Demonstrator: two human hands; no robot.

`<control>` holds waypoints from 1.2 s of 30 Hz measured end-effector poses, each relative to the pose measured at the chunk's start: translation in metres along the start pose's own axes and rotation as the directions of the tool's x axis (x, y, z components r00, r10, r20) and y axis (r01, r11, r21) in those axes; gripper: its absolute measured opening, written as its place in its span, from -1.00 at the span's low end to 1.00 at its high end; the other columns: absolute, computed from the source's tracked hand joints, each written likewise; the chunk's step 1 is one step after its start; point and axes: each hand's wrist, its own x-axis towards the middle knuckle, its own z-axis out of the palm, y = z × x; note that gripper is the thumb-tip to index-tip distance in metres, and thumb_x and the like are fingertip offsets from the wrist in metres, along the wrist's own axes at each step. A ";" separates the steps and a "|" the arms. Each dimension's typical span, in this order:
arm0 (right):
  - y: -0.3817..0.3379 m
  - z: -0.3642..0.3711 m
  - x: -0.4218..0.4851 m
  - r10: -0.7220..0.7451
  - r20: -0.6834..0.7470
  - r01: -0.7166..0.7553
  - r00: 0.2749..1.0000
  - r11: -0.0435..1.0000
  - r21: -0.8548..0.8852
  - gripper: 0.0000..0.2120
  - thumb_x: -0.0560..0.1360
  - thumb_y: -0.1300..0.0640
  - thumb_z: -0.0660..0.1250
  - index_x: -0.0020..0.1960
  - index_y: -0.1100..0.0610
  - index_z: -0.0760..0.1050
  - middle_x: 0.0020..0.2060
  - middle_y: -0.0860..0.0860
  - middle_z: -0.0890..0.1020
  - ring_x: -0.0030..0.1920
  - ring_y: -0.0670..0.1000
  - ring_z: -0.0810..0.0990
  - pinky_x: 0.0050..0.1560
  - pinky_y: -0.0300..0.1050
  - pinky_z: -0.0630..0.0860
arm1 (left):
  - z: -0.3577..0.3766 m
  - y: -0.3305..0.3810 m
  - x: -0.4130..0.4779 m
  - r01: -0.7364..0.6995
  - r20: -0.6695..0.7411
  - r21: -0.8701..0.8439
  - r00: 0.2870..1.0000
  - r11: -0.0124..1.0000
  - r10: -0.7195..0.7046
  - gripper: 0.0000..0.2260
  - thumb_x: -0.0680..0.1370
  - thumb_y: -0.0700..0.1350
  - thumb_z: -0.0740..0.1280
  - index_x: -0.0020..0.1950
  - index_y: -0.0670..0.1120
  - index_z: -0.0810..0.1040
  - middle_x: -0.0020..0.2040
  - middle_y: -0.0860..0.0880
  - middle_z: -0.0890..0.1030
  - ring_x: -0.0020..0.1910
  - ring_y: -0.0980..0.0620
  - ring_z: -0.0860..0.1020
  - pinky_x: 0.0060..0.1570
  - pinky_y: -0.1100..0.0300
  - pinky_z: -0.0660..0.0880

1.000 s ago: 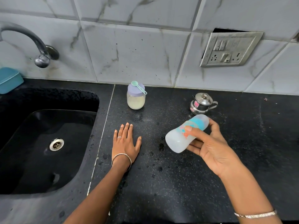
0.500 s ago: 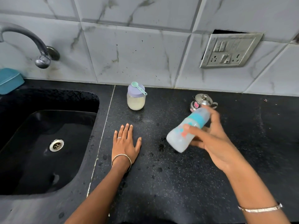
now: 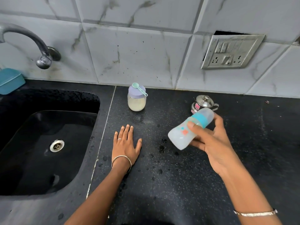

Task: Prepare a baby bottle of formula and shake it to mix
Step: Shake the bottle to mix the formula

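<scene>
A capped baby bottle (image 3: 181,134) with a teal collar and milky liquid inside is held tilted above the black counter (image 3: 170,176), its cap pointing up and right. My right hand (image 3: 212,143) is shut around its middle. My left hand (image 3: 125,145) lies flat on the counter with fingers spread, holding nothing. Near the back wall stands a jar of pale formula powder (image 3: 136,102) with a lilac lid, and a teal scoop (image 3: 139,89) rests on that lid.
A small steel lidded pot (image 3: 203,102) stands just behind the bottle. A black sink (image 3: 48,143) with a drain lies to the left under a steel tap (image 3: 40,57). A teal box (image 3: 9,80) sits at far left. A socket plate (image 3: 232,51) is on the tiled wall.
The bottle in my right hand has swung up and down at a changing tilt, ending a little higher and further right. My left hand has stayed flat on the counter.
</scene>
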 end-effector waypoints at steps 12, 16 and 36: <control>-0.001 0.001 0.001 0.130 -0.005 -0.125 0.991 0.962 0.242 -0.41 0.31 0.16 0.50 0.34 0.16 0.52 0.12 0.13 0.75 0.02 0.01 0.76 0.05 0.02 0.71 | 0.000 -0.001 -0.001 -0.002 0.009 -0.002 1.000 1.000 0.002 -0.26 0.55 0.31 -0.23 0.64 -0.05 0.09 0.65 -0.01 0.12 0.64 -0.01 0.02 0.60 -0.02 -0.11; 0.009 0.007 -0.011 0.266 0.108 -0.279 0.958 0.772 0.571 -0.44 0.46 0.14 0.42 0.43 0.27 0.49 0.29 0.29 0.64 0.15 0.16 0.72 0.15 0.10 0.68 | 0.001 -0.002 0.001 0.001 0.019 -0.019 1.000 1.000 -0.001 -0.31 0.60 0.29 -0.13 0.64 -0.04 0.10 0.64 -0.01 0.13 0.64 -0.01 0.03 0.61 -0.03 -0.10; -0.010 0.020 -0.042 0.228 0.483 -0.498 0.846 0.662 0.560 -0.52 0.50 -0.13 0.27 0.02 0.25 0.75 -0.08 0.31 0.70 -0.38 0.12 0.59 -0.40 -0.10 0.56 | -0.184 0.122 -0.018 0.414 0.336 -0.910 0.761 -0.016 0.555 -0.46 0.62 0.23 0.15 0.34 -0.14 0.57 0.28 -0.26 0.61 -0.11 0.07 0.64 -0.14 0.29 0.57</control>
